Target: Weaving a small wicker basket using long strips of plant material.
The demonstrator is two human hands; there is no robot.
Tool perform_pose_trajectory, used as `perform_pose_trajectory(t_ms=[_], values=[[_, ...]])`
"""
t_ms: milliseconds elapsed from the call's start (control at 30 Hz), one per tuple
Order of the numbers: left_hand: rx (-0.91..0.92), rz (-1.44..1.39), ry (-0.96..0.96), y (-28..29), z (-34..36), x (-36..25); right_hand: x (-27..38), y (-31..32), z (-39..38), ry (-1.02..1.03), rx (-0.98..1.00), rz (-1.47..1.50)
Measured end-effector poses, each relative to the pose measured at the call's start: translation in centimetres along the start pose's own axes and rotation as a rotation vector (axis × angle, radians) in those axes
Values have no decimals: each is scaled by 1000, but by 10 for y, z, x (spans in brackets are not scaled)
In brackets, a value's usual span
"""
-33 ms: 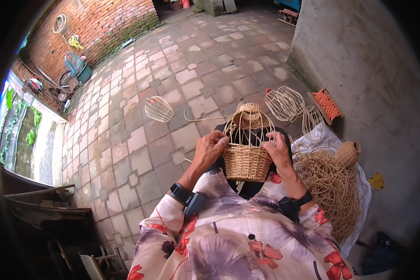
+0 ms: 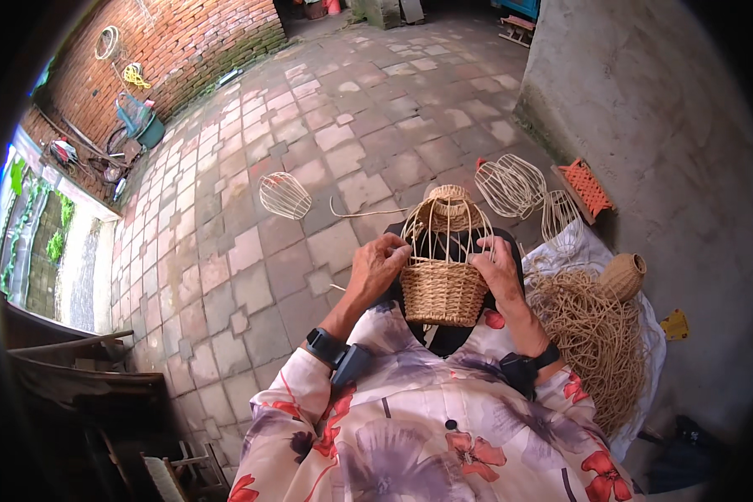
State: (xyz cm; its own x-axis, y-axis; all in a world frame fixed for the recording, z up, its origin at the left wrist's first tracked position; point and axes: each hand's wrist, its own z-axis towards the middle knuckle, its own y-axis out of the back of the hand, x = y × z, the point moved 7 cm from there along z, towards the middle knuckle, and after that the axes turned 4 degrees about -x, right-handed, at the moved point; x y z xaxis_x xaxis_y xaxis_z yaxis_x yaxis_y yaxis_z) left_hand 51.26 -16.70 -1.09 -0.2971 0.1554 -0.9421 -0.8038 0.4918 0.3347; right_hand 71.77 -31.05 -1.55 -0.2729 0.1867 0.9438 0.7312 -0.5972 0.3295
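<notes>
A half-woven basket [image 2: 443,293] rests on my lap, its lower part closely woven in tan cord. Bare wire ribs curve up from the weave to a woven collar [image 2: 449,199] at the far end. My left hand [image 2: 380,266] is closed at the basket's left side, fingers pinched at the top edge of the weave; a strand there is too small to make out. On the opposite side, my right hand [image 2: 497,266] grips the ribs and woven edge between thumb and fingers. The fingertips of both hands are partly hidden.
A heap of tan cord [image 2: 598,343] lies on a white cloth at my right, with a finished woven vase [image 2: 623,277]. Wire frames [image 2: 512,186] and an orange woven stool [image 2: 586,189] stand near the concrete wall. Another wire frame [image 2: 284,196] sits on the paving, left.
</notes>
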Motion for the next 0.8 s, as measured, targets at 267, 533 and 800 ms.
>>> perform_pose_trajectory(t_ms=[267, 533, 800], values=[[-86, 42, 44, 0, 8, 9, 3, 0, 0, -14, 0, -26], [-65, 32, -285, -8, 15, -57, 1, 1, -1, 24, -43, -12], [-60, 323, -341, -26, 12, -62, 28, 18, 3, 136, -153, -120]])
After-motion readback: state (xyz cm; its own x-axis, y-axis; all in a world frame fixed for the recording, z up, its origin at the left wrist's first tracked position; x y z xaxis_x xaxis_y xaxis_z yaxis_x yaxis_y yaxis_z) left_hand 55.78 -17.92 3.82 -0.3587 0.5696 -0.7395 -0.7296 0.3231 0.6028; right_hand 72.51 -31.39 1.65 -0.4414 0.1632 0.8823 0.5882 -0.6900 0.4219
